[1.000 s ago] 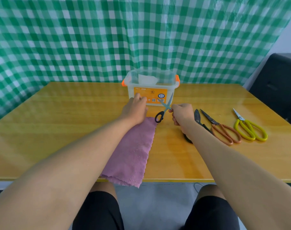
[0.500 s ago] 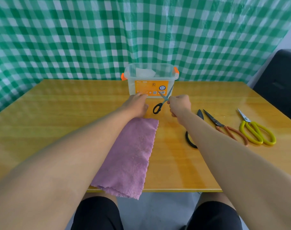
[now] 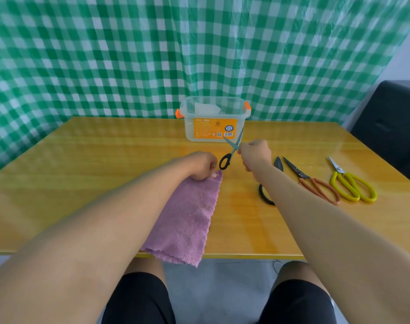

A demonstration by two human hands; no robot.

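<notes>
Four scissors (image 3: 232, 149), one cloth (image 3: 187, 218), one box (image 3: 212, 130)

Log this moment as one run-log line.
left hand: grips far edge of purple cloth | right hand: holds black-handled scissors, blades open | purple cloth: hangs over table near edge

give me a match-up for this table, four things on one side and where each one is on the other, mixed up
Things:
1. purple cloth
2. grey-bladed scissors
3. yellow-handled scissors
4. clear box

Places:
a. at the far edge of the table, by the checked curtain
b. held in the right hand, blades apart
c. lying flat at the table's right side
d. hanging over the near table edge, gripped by the left hand

Pairs: 1-d, 2-b, 3-c, 4-a
</notes>
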